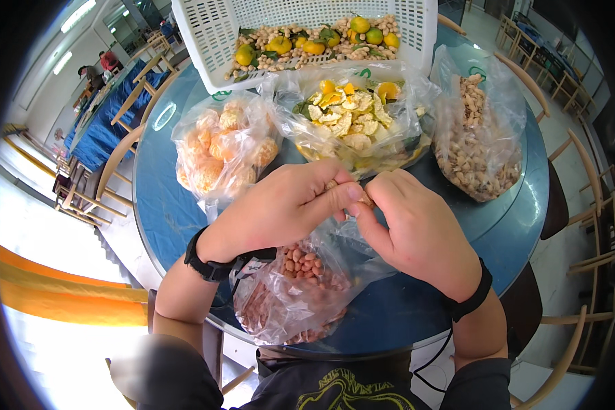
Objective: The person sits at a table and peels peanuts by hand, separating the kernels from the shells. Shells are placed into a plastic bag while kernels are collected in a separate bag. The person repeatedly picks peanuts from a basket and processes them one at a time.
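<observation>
Both of my hands meet over the middle of the round table. My left hand [292, 200] and my right hand [412, 223] pinch an unshelled peanut [364, 198] between thumbs and fingers, the fingers hiding part of it. Beneath my wrists lies a plastic bag of shelled peanuts [301, 264]. Beyond my left hand sits a plastic bag of peeled mandarins [220, 146]. An open plastic bag of mandarin peels [356, 115] is just past my fingertips. To the right stands a bag of peanut shells [479, 159].
A white perforated plastic basket [207, 61] with unshelled peanuts and mandarins [280, 45] stands at the table's far side. Wooden chairs [530, 84] surround the glass-topped table [159, 205]. A black cable [433, 364] hangs near my right forearm. Two people are at a distant table, upper left.
</observation>
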Demonstrator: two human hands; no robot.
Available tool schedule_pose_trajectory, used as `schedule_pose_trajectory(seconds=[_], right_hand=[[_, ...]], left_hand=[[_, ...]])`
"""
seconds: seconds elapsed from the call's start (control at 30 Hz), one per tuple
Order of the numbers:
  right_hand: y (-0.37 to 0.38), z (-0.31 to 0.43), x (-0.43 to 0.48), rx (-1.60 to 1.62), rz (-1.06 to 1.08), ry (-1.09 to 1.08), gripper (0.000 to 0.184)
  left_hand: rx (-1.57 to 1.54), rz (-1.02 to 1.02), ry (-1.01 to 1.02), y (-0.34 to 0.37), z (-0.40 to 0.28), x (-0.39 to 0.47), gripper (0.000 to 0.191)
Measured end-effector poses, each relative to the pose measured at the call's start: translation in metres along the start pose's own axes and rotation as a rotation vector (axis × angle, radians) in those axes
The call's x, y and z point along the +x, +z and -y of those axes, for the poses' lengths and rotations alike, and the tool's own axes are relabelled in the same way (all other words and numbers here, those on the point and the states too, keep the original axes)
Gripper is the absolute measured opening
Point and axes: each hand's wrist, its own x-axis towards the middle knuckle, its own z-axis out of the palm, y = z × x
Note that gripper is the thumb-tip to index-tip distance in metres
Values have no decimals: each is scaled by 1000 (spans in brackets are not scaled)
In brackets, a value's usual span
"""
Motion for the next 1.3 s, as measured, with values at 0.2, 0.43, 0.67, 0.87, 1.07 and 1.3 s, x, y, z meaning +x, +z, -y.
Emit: schedule_pose_trajectory(seconds=[0.2,0.43,0.67,0.87,1.07,1.3], right_hand=[[4,4,2,53,12,-19,29],[11,8,11,-18,-43,-146,25],[18,39,33,-102,-33,-304,19],[31,42,23,-55,37,-281,23],[43,40,13,1,70,-272,28],[43,36,9,97,122,-161,29]], left_hand=[[6,111,-12,-9,-9,-7,41],[114,43,32,-18,-14,-20,43],[-2,124,-48,-41,-14,-51,48],[-54,146,30,-31,10,-56,53],[-29,190,41,-27,32,-54,50],[-41,106,107,-20,49,-60,34]])
